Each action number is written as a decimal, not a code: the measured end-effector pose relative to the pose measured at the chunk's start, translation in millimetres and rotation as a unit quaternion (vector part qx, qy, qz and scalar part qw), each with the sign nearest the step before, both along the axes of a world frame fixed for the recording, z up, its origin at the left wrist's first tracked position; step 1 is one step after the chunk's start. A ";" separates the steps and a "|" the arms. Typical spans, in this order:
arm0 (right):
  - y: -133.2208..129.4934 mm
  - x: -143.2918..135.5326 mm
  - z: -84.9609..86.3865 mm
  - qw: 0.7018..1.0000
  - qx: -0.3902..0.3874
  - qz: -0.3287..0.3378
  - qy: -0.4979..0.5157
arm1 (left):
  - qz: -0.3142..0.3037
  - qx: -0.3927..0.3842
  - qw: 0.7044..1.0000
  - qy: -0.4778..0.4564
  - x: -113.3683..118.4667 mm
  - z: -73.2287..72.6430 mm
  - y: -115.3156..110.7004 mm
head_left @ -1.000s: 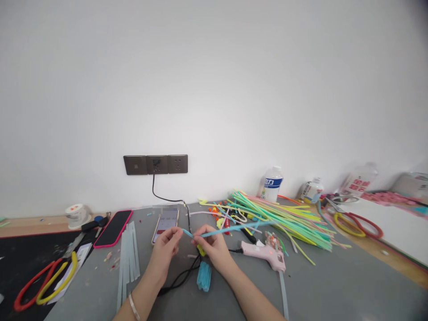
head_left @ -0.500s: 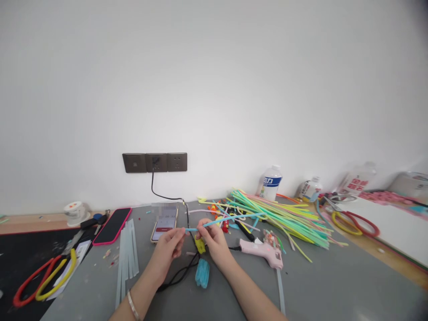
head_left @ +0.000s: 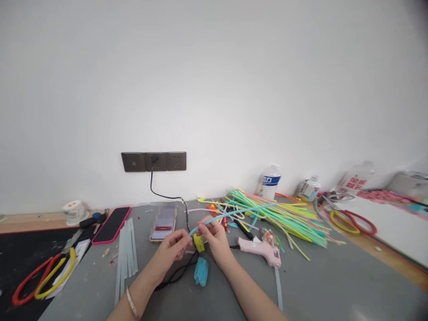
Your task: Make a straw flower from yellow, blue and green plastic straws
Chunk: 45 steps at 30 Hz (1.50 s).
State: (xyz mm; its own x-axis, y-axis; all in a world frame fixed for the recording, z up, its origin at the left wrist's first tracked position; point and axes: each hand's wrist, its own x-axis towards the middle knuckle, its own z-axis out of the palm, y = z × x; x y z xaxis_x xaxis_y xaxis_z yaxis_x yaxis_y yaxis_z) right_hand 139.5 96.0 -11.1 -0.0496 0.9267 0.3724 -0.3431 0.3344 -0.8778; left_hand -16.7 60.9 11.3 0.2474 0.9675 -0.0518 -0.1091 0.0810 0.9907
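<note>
A blue pipe cleaner [head_left: 230, 214] runs between my two hands, its long free end reaching to the right over the table. My left hand [head_left: 174, 247] pinches it close to its near end. The fingers of my right hand [head_left: 214, 236] grip it a short way along. Just below lies a blue bundle of short pipe cleaner pieces [head_left: 201, 272]. Between my hands, a small yellow fuzzy piece [head_left: 198, 243] rests near the black cable [head_left: 177, 278]. A pink glue gun [head_left: 259, 248] with a glue stick in its back lies right of my right hand.
A heap of coloured pipe cleaners [head_left: 284, 218] spreads at the back right, near a white bottle [head_left: 269, 182]. Glue sticks [head_left: 127, 254], a pink-edged phone [head_left: 112, 226] and a second phone [head_left: 163, 225] lie left. Scissors lie at the left [head_left: 55, 276] and right [head_left: 354, 222].
My left hand has tipped downward and bent the near end of the blue pipe cleaner down. The strip's long end has swung slightly up. My right hand stays nearly where it was.
</note>
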 end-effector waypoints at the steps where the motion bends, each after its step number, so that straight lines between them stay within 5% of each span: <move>1: -0.9 -0.5 -0.3 1.000 0.001 0.003 -0.004 | 0.039 0.007 0.999 -0.019 -0.4 -0.4 1.5; 5: -9.4 -6.8 -2.9 0.995 0.031 0.036 -0.089 | 0.179 0.030 0.981 -0.065 -1.2 0.3 4.0; 8: -13.7 -10.4 -5.1 0.993 0.035 0.041 -0.109 | 0.216 0.050 0.973 -0.056 -1.8 -0.7 4.0; 16: -3.8 -0.9 1.6 1.000 -0.006 0.008 -0.013 | 0.163 0.004 0.985 -0.057 -3.0 -8.4 10.5; 28: 0.5 -0.9 -2.7 0.999 0.032 -0.002 -0.021 | 0.012 0.023 0.999 0.037 0.6 -0.1 3.1; 32: -2.7 -2.2 -1.5 0.998 0.050 0.007 -0.031 | 0.119 0.028 0.992 -0.020 -2.2 -4.1 5.6; 37: -11.8 -7.1 -2.4 0.981 0.104 0.030 -0.159 | 0.245 0.053 0.965 -0.072 -6.1 -5.8 7.7; 45: -7.1 -3.3 -2.9 0.995 0.040 -0.008 -0.096 | 0.235 -0.025 0.959 -0.158 -5.6 -7.2 14.2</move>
